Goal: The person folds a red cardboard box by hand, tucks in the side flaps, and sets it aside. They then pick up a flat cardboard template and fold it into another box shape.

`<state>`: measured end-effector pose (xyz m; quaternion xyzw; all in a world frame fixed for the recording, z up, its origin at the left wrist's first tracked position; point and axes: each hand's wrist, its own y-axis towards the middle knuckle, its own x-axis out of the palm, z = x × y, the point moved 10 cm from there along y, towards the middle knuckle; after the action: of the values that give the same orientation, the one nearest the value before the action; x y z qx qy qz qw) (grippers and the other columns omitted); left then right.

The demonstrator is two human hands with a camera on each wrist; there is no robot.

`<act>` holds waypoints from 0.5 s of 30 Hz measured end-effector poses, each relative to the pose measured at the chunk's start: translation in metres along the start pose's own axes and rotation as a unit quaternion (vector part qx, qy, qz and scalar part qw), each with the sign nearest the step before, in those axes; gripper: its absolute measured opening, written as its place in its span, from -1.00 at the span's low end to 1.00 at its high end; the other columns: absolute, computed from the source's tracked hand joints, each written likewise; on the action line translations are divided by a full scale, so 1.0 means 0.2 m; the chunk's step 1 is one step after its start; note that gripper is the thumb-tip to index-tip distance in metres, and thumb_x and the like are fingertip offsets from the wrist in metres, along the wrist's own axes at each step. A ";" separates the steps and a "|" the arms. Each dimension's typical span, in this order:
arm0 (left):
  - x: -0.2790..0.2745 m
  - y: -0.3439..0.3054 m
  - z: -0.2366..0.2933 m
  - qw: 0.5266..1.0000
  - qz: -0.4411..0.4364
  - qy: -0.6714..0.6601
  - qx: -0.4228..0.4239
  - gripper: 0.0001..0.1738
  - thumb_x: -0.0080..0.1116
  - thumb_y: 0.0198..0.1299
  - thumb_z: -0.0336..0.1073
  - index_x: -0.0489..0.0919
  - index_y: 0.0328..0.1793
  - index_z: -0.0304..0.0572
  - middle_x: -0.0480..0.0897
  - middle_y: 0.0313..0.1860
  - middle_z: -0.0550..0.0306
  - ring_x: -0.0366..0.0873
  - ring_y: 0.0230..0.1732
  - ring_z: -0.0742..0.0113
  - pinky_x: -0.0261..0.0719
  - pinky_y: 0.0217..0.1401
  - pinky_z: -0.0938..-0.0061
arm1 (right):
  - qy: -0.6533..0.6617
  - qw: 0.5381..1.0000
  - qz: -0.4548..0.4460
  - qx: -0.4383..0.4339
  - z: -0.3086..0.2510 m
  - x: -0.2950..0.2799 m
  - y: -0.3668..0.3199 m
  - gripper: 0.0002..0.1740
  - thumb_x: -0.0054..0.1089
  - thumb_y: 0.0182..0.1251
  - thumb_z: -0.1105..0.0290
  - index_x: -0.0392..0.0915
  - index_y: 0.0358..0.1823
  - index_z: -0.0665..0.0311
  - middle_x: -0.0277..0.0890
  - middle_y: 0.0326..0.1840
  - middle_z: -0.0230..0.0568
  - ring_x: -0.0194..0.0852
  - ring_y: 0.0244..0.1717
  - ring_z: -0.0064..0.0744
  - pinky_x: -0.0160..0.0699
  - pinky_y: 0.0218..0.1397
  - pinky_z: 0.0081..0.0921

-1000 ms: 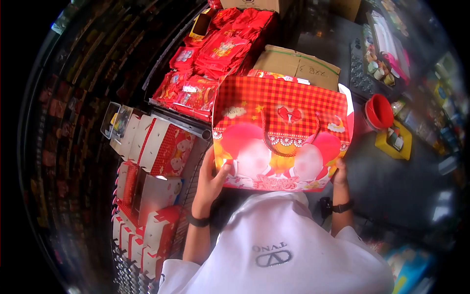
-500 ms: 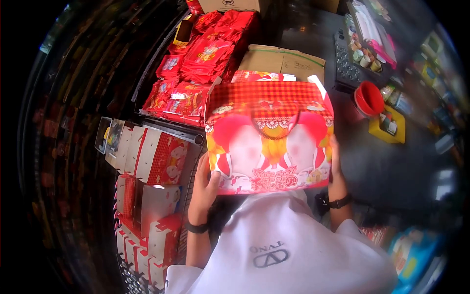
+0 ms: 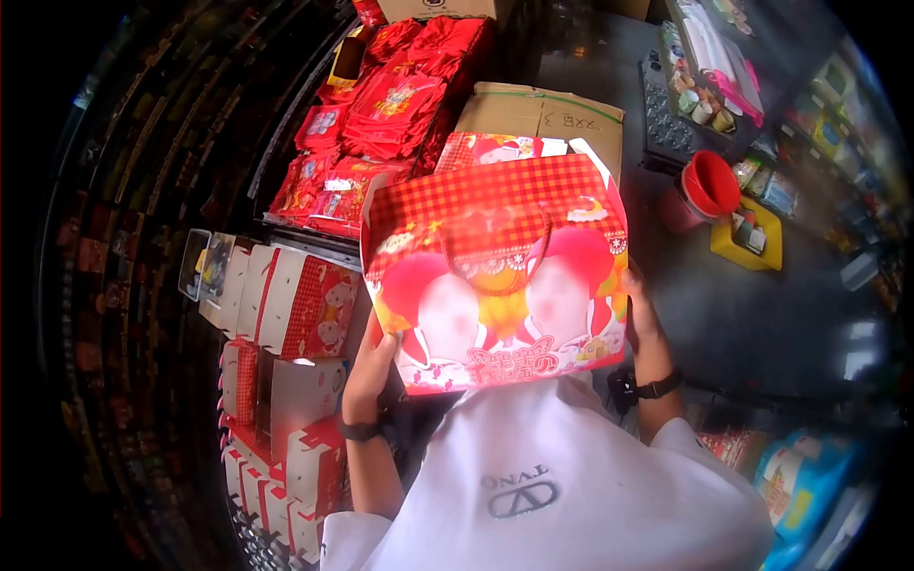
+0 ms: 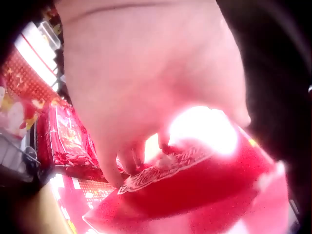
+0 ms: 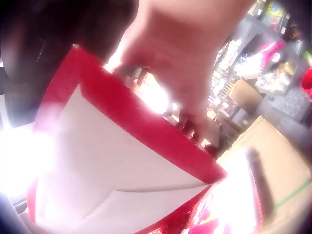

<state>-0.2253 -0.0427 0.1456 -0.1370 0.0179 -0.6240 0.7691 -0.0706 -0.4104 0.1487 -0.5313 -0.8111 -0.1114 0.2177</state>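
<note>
A red checked gift box (image 3: 495, 314) with two cartoon figures on its front and a cord handle (image 3: 495, 281) is held up before the white shirt. My left hand (image 3: 374, 352) grips its left side, thumb at the lower front edge. The left wrist view shows that hand (image 4: 156, 73) with its fingertips against the box's red side (image 4: 195, 190). At the opposite side my right hand (image 3: 641, 309) holds the box, its fingers partly hidden. In the right wrist view, the box's white inner side (image 5: 112, 151) with a red border shows below the right hand (image 5: 175, 53).
Behind the box stands an opened cardboard carton (image 3: 581, 119) with another printed box (image 3: 486, 150) in it. A tray of red packets (image 3: 390, 105) lies at upper left. Several similar boxes (image 3: 309, 295) are stacked at left. A red bucket (image 3: 709, 186) and yellow basket (image 3: 747, 243) stand at right.
The gift box, held by both hands, has shifted left and slightly down in the head view. Its front has turned and tipped, showing more of the lower edge, and its left side now sits lower.
</note>
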 end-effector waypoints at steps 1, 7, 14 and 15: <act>0.02 0.00 0.01 0.999 -0.039 -0.015 0.018 -0.07 0.22 0.51 0.07 0.09 0.76 -0.30 0.41 0.54 0.06 0.37 0.51 0.29 0.34 0.57 0.33 | -0.002 1.000 -0.014 -0.003 0.00 0.00 0.01 -0.01 0.30 0.43 -0.20 0.18 0.65 0.30 0.41 0.52 -0.14 0.41 0.49 -0.34 0.41 0.53 -0.30; -0.07 -0.05 -0.11 0.998 -0.063 -0.021 -0.020 0.25 0.35 0.20 0.48 0.11 0.72 -0.27 0.46 0.45 0.11 0.43 0.42 0.31 0.41 0.49 0.34 | 0.006 0.999 -0.045 0.008 0.01 0.04 0.02 0.06 0.34 0.37 -0.26 0.18 0.65 0.31 0.40 0.54 -0.13 0.40 0.50 -0.32 0.41 0.53 -0.30; -0.01 -0.07 0.00 0.999 -0.030 -0.007 -0.021 0.16 0.55 0.10 0.13 0.15 0.67 -0.23 0.48 0.28 0.16 0.46 0.23 0.42 0.52 0.29 0.43 | 0.032 0.998 -0.028 0.038 0.07 0.00 0.00 0.00 0.29 0.42 -0.21 0.19 0.65 0.29 0.40 0.54 -0.15 0.40 0.50 -0.31 0.40 0.53 -0.30; 0.00 -0.07 0.01 0.999 -0.024 -0.018 -0.018 0.15 0.55 0.08 0.09 0.16 0.66 -0.23 0.48 0.28 0.16 0.46 0.23 0.43 0.53 0.27 0.43 | 0.036 0.998 -0.033 0.040 0.08 -0.01 0.00 -0.02 0.28 0.43 -0.19 0.19 0.66 0.29 0.39 0.55 -0.15 0.39 0.51 -0.31 0.38 0.54 -0.30</act>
<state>-0.2384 -0.0448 0.1511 -0.1627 0.0117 -0.6390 0.7517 -0.0734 -0.4056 0.1339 -0.4907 -0.8235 -0.1055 0.2643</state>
